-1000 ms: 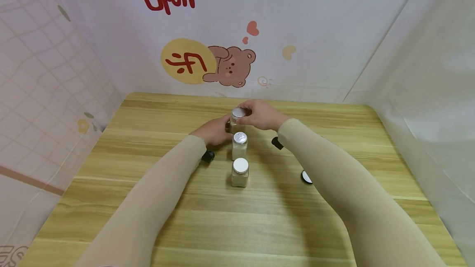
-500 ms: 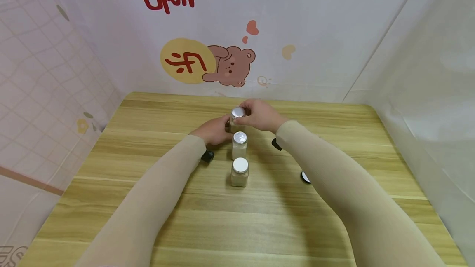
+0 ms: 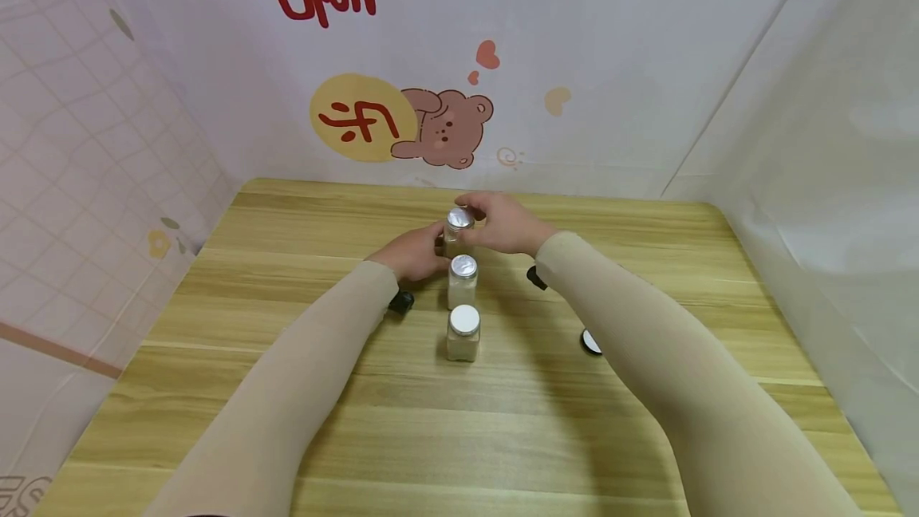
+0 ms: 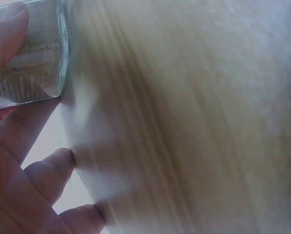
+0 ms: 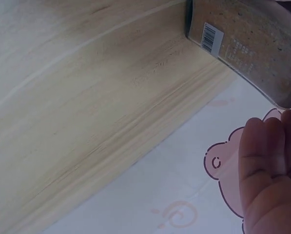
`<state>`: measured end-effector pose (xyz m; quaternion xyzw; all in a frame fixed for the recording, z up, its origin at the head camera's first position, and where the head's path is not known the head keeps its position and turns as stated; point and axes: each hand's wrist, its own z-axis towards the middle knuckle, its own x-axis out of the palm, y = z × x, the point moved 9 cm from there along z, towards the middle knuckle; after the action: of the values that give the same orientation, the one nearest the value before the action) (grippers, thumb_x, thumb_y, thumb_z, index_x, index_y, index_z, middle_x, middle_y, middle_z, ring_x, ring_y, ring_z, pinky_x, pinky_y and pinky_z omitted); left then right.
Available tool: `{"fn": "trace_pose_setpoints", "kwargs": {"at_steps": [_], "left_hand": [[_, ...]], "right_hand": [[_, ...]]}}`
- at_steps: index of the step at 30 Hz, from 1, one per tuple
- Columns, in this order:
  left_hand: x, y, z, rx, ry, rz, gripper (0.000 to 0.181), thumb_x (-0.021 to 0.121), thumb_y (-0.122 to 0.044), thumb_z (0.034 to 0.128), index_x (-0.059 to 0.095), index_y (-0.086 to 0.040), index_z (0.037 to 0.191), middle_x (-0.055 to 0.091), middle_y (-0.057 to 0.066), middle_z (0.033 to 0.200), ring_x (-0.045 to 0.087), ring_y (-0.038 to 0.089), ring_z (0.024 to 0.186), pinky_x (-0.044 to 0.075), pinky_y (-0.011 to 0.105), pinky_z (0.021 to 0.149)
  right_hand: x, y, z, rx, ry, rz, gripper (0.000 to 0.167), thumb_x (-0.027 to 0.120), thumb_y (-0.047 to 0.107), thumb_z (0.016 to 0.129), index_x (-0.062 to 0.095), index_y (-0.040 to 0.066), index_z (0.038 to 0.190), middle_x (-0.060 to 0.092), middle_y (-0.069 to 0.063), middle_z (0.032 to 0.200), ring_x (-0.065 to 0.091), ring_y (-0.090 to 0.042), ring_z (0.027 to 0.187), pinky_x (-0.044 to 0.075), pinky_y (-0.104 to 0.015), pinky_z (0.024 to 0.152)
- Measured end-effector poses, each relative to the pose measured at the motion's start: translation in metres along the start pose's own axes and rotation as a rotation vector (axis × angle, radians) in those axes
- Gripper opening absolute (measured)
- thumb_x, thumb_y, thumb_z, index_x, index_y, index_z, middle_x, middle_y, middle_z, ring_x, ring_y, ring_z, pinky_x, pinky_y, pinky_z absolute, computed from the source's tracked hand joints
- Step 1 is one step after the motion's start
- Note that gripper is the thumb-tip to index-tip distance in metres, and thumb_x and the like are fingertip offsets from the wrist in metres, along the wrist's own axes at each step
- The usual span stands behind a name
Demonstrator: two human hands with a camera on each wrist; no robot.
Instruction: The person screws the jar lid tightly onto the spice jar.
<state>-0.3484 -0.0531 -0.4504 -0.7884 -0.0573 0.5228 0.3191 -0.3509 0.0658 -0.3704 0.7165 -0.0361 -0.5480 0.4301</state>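
Three square clear glass jars with silvery or white tops stand in a line on the table. My left hand [image 3: 414,254] grips the farthest jar [image 3: 454,245] low on its body, thumb at the near side. In the left wrist view its thumb [image 4: 4,41] lies against the glass. My right hand [image 3: 506,223] is spread around this jar's silvery lid [image 3: 460,218], fingers behind it and thumb in front. The lid's top is uncovered. In the right wrist view a barcode label [image 5: 212,39] shows on the jar, above the fingertips [image 5: 255,124]. The middle jar [image 3: 463,287] is just below the left fingers.
The nearest jar [image 3: 463,337], white-topped, stands in front of the middle one. A round white piece with a black rim [image 3: 591,341] lies partly hidden by the right sleeve. The wooden table [image 3: 431,437] meets a printed white backdrop [image 3: 617,126] behind the hands.
My right fingers have loosened from the lid and reach farther left behind it; more of the lid's top shows. The left hand and the jars have stayed put.
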Motion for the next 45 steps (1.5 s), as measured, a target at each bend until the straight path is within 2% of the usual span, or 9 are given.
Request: {"fn": "trace_pose_setpoints", "kwargs": {"at_steps": [7, 17, 19, 24, 26, 31, 35, 40, 45], "left_hand": [[0.001, 0.002, 0.001, -0.009, 0.004, 0.006, 0.079, 0.073, -0.042, 0.0982, 0.033, -0.024, 0.164, 0.055, 0.008, 0.158, 0.049, 0.031, 0.148, 0.039, 0.048, 0.123], [0.001, 0.002, 0.001, 0.002, 0.0, -0.006, 0.079, 0.074, -0.042, 0.0978, 0.033, -0.026, 0.163, 0.054, 0.008, 0.158, 0.049, 0.03, 0.148, 0.04, 0.049, 0.123], [0.001, 0.002, 0.001, 0.004, 0.001, -0.006, 0.078, 0.074, -0.042, 0.0977, 0.034, -0.026, 0.163, 0.055, 0.008, 0.158, 0.05, 0.031, 0.148, 0.04, 0.049, 0.123], [0.0, 0.001, 0.0, -0.001, -0.001, -0.005, 0.077, 0.074, -0.041, 0.0979, 0.035, -0.026, 0.162, 0.054, 0.008, 0.158, 0.049, 0.031, 0.149, 0.039, 0.05, 0.123], [0.0, 0.001, 0.001, -0.003, -0.004, -0.005, 0.078, 0.074, -0.04, 0.0978, 0.034, -0.025, 0.163, 0.054, 0.008, 0.158, 0.048, 0.032, 0.149, 0.039, 0.05, 0.123], [0.0, 0.001, 0.002, -0.005, -0.006, -0.01, 0.081, 0.075, -0.04, 0.0972, 0.032, -0.025, 0.165, 0.054, 0.008, 0.158, 0.049, 0.032, 0.148, 0.039, 0.05, 0.124], [0.001, 0.002, 0.003, -0.015, -0.001, -0.014, 0.082, 0.075, -0.04, 0.0973, 0.031, -0.024, 0.165, 0.054, 0.008, 0.158, 0.048, 0.031, 0.149, 0.038, 0.049, 0.124], [0.001, 0.003, 0.003, -0.018, 0.001, -0.012, 0.082, 0.075, -0.041, 0.0974, 0.031, -0.024, 0.165, 0.054, 0.008, 0.159, 0.048, 0.031, 0.149, 0.038, 0.049, 0.124], [0.001, 0.003, 0.004, -0.005, -0.006, 0.003, 0.08, 0.074, -0.042, 0.0973, 0.033, -0.025, 0.164, 0.055, 0.007, 0.158, 0.049, 0.031, 0.148, 0.039, 0.049, 0.124]], "right_hand": [[0.004, -0.002, 0.001, 0.007, 0.008, 0.033, 0.04, 0.071, 0.016, 0.094, 0.064, 0.003, 0.131, 0.07, -0.01, 0.125, 0.064, -0.025, 0.12, 0.052, -0.043, 0.107], [0.002, -0.008, -0.002, 0.037, -0.024, 0.059, 0.038, 0.077, 0.024, 0.094, 0.064, 0.006, 0.124, 0.07, -0.008, 0.12, 0.066, -0.024, 0.113, 0.058, -0.041, 0.095], [0.002, -0.008, -0.002, 0.035, -0.02, 0.074, 0.04, 0.078, 0.025, 0.094, 0.063, 0.006, 0.126, 0.07, -0.009, 0.12, 0.066, -0.024, 0.113, 0.058, -0.042, 0.096], [0.001, -0.007, -0.002, 0.025, -0.013, 0.082, 0.057, 0.074, 0.025, 0.095, 0.056, 0.001, 0.144, 0.068, -0.013, 0.129, 0.065, -0.027, 0.119, 0.057, -0.044, 0.102], [0.001, -0.006, -0.002, 0.02, -0.009, 0.077, 0.057, 0.07, 0.023, 0.096, 0.055, 0.001, 0.146, 0.067, -0.013, 0.131, 0.065, -0.028, 0.12, 0.056, -0.045, 0.102], [0.001, -0.005, -0.004, 0.014, 0.0, 0.08, 0.044, 0.066, 0.017, 0.097, 0.063, 0.003, 0.138, 0.069, -0.012, 0.129, 0.065, -0.028, 0.12, 0.054, -0.044, 0.102], [0.001, -0.007, -0.004, 0.024, -0.003, 0.092, 0.041, 0.068, 0.019, 0.098, 0.064, 0.003, 0.135, 0.07, -0.012, 0.127, 0.065, -0.027, 0.12, 0.054, -0.044, 0.101], [0.001, -0.01, -0.005, 0.039, -0.007, 0.096, 0.042, 0.069, 0.021, 0.097, 0.064, 0.004, 0.135, 0.069, -0.012, 0.128, 0.065, -0.027, 0.12, 0.055, -0.044, 0.1], [0.001, -0.008, -0.005, 0.014, -0.003, 0.076, 0.055, 0.07, 0.021, 0.098, 0.055, 0.002, 0.148, 0.068, -0.014, 0.133, 0.065, -0.028, 0.123, 0.057, -0.045, 0.102]]}}
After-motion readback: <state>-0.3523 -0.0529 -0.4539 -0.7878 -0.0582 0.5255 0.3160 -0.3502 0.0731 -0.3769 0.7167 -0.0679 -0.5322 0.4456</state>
